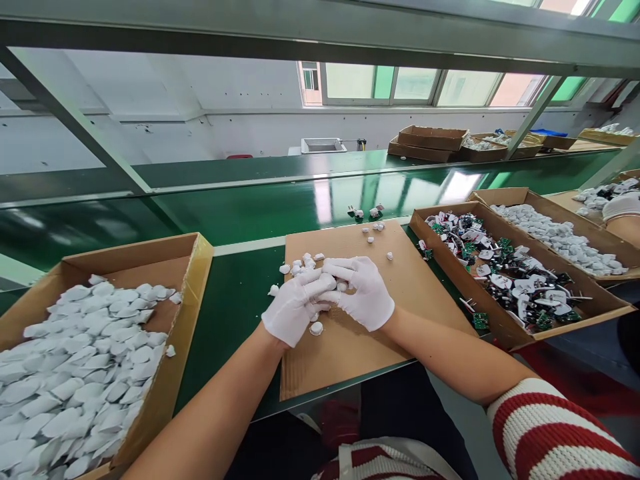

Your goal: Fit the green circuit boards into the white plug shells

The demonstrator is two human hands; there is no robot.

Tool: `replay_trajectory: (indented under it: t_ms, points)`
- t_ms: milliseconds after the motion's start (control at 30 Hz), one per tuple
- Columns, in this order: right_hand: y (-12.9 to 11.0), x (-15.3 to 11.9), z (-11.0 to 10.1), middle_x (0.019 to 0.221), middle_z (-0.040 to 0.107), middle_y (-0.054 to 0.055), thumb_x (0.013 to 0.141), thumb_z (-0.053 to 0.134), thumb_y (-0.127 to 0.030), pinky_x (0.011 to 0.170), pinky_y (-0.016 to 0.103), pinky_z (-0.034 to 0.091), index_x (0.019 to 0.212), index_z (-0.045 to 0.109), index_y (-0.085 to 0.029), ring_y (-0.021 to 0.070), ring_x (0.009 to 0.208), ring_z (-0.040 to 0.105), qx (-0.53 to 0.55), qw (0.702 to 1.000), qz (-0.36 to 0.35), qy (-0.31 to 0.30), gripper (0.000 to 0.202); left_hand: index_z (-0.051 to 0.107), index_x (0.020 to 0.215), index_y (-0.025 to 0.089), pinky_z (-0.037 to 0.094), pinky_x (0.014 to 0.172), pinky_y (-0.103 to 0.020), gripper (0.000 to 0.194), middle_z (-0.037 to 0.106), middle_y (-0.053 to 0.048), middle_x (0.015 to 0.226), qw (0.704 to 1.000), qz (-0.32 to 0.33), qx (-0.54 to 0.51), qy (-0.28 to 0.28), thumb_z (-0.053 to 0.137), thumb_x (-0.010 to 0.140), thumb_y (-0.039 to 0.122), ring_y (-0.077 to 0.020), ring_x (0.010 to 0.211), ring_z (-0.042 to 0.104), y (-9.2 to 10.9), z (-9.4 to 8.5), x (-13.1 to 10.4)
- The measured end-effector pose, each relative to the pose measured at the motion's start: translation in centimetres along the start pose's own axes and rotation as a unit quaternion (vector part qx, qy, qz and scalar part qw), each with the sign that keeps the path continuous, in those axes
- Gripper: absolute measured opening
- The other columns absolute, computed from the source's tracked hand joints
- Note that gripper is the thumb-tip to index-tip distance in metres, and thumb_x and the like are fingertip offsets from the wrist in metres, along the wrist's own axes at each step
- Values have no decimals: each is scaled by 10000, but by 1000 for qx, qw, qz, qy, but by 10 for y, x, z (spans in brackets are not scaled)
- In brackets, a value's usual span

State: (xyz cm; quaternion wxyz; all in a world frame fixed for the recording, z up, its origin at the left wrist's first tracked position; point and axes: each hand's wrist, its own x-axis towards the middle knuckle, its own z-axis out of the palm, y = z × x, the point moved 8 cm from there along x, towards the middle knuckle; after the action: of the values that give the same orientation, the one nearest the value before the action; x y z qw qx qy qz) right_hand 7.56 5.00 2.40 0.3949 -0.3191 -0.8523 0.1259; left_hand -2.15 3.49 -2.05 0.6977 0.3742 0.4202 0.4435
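Note:
My left hand (297, 303) and my right hand (363, 290), both in white gloves, meet over a flat cardboard sheet (400, 293). Their fingers are bent and pressed together at the tips. A small white rounded piece shows between them, but the gloves hide most of what they grip. Just beyond the fingers lies a little heap of small white plastic parts (303, 265). One round white cap (316, 328) rests on the cardboard below my left hand, and several small pieces (374, 229) are scattered near the sheet's far edge.
At left, a cardboard box (197, 313) holds many white plastic shells. On the right, one box (450, 293) contains green circuit boards with white parts; another box (530, 197) holds white pieces. A green conveyor belt (260, 210) runs behind. Another person's gloved hand (620, 205) appears at far right.

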Motion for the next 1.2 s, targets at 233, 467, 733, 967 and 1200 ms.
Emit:
replay_trajectory:
  t_ms: [233, 467, 733, 967, 1200]
  points:
    - [-1, 2, -5, 759, 642, -9, 868, 734, -421, 758, 308, 405, 876, 728, -233, 143, 669, 516, 26, 999, 8, 30, 189, 706, 948, 160, 309, 337, -182, 334, 674, -57, 848, 1000, -9, 21, 6, 780, 780, 438, -103, 554, 511, 1, -1, -1]
    - [5, 8, -13, 704, 536, -50, 734, 856, -380, 689, 272, 398, 752, 624, -216, 120, 634, 412, 70, 996, 51, 23, 285, 678, 1111, 193, 420, 344, -202, 314, 668, -93, 1059, 996, -32, -37, -74, 653, 904, 428, -135, 647, 560, 0, -3, 0]
    - [16, -2, -16, 903, 746, 27, 886, 707, -382, 780, 304, 497, 1011, 769, -263, 199, 845, 642, 71, 994, 61, 61, 184, 703, 1065, 165, 562, 591, -226, 276, 743, -96, 964, 999, -4, -54, 6, 751, 849, 330, -165, 750, 702, 1, -6, 2]
    - [25, -4, -11, 931, 776, 12, 940, 638, -382, 847, 308, 516, 986, 798, -284, 183, 867, 669, 120, 988, 89, 34, 193, 717, 1070, 137, 588, 649, -264, 317, 760, -130, 954, 999, 3, -43, 4, 763, 840, 350, -219, 821, 741, 0, -3, 0]
    - [32, 0, -11, 1207, 723, 68, 766, 784, -485, 936, 370, 548, 1284, 693, -239, 237, 1036, 682, 210, 969, 128, -22, 580, 728, 1051, 151, 528, 533, -197, 272, 746, -123, 1042, 999, -29, -43, -17, 708, 885, 365, -151, 732, 696, -2, -7, 2]
